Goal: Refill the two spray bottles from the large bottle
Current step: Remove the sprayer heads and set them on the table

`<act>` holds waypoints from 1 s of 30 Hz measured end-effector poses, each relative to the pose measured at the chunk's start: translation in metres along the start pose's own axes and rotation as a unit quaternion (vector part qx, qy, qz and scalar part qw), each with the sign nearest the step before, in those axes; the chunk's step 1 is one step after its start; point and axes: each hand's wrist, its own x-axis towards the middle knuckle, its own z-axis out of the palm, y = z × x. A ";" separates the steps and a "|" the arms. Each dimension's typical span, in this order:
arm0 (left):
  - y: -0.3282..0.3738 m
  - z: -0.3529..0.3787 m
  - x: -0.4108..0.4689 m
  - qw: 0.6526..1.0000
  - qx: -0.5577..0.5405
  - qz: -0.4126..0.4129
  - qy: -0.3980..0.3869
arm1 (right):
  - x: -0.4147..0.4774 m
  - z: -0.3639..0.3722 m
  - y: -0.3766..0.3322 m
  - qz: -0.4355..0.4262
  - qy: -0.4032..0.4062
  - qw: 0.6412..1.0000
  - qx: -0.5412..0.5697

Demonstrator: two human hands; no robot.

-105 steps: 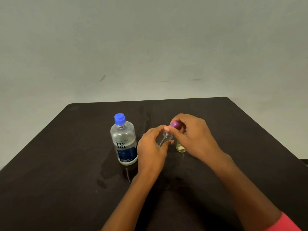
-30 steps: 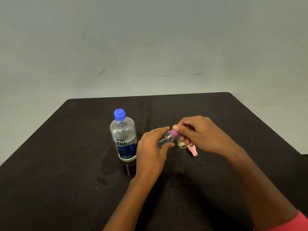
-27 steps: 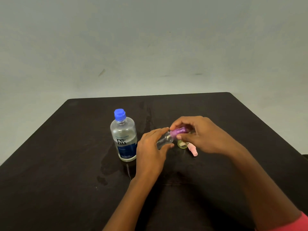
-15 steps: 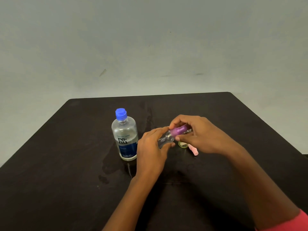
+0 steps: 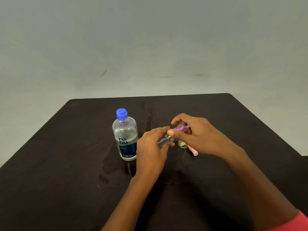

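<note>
A dark table [image 5: 66, 189] stands before a plain grey-green wall [image 5: 150, 39], seen from above by the person working at it. Near the table's middle, slightly toward the left edge, stands the large bottle [image 5: 125, 140], clear, with a blue-and-white label, part full, its blue cap [image 5: 122, 114] on.

Just right of it, both hands meet over one small clear spray bottle [image 5: 165, 140], held tilted above the table. The left hand [image 5: 151, 152] wraps its fingers around the bottle's body. The right hand [image 5: 198, 137] pinches the purple spray top [image 5: 180, 128] at the bottle's neck between thumb and fingers. Whether the top is being screwed off or on cannot be told.

Below the right hand, a second, yellow-green spray bottle [image 5: 182, 144] stands on the table, apparently without its top. A pink top [image 5: 193, 151] lies on its side just beside it, toward the right edge. Wet patches [image 5: 108, 169] shine on the table in front of the large bottle. A pink sleeve [image 5: 298, 222] shows at the near right corner.

Progress looks early or partial: the large bottle is capped, so no pouring is under way. How much liquid either small bottle holds is too hard to see. At least one refill and the recapping appear to remain.
</note>
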 end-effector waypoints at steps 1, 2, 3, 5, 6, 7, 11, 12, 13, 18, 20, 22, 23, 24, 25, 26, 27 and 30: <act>0.000 0.000 0.000 1.000 0.003 0.000 -0.001 | 0.001 0.000 0.000 0.004 0.013 1.000 -0.013; 0.000 0.000 0.000 1.000 0.007 0.001 -0.001 | 0.001 0.000 0.001 0.006 0.018 1.000 -0.017; 0.000 0.000 0.000 1.000 0.011 0.002 -0.002 | 0.001 0.000 0.002 0.004 0.015 1.000 -0.014; 0.000 -0.001 0.001 1.000 0.014 0.001 -0.002 | 0.000 -0.002 0.002 -0.013 -0.005 1.000 -0.012; 0.000 -0.001 0.001 1.000 0.013 -0.001 -0.003 | -0.001 -0.003 0.003 -0.020 -0.011 1.000 -0.008; 0.000 -0.001 0.001 1.000 0.012 -0.003 -0.004 | -0.001 -0.003 0.004 -0.021 -0.013 1.000 -0.001; 0.002 -0.001 0.001 1.000 0.009 -0.001 0.005 | -0.001 0.000 0.003 0.011 0.019 1.000 -0.001; 0.002 -0.001 0.001 1.000 0.011 0.002 0.006 | -0.001 0.000 0.003 0.009 0.024 1.000 -0.007; 0.002 -0.001 0.001 1.000 0.013 0.003 0.005 | -0.001 -0.001 0.003 0.005 0.022 1.000 -0.009; 0.002 -0.001 -0.001 1.000 0.012 -0.004 0.000 | -0.002 -0.001 0.004 -0.022 -0.016 1.000 0.010; 0.002 -0.001 -0.001 1.000 0.008 -0.003 -0.002 | -0.003 0.000 0.003 -0.003 -0.012 1.000 0.015; 0.003 -0.001 -0.001 1.000 0.007 -0.003 -0.002 | -0.003 0.000 0.002 0.020 0.007 1.000 -0.005; 0.003 -0.001 -0.002 1.000 0.012 -0.001 -0.004 | -0.002 0.000 0.002 0.022 0.010 1.000 -0.008; 0.003 0.000 -0.002 1.000 0.017 0.001 -0.007 | -0.002 0.000 0.002 0.018 0.008 1.000 -0.005; 0.003 0.000 -0.002 1.000 0.020 0.002 -0.008 | -0.002 0.000 0.003 0.012 -0.001 1.000 -0.002; 0.003 0.000 -0.002 1.000 0.019 0.001 -0.007 | -0.002 0.000 0.002 0.002 -0.012 1.000 -0.003; 0.002 -0.001 -0.002 1.000 0.014 0.000 -0.005 | -0.002 -0.001 0.002 -0.007 -0.020 1.000 -0.008; 0.001 -0.001 0.000 1.000 0.010 0.004 -0.002 | -0.003 -0.001 0.002 0.012 -0.019 1.000 0.001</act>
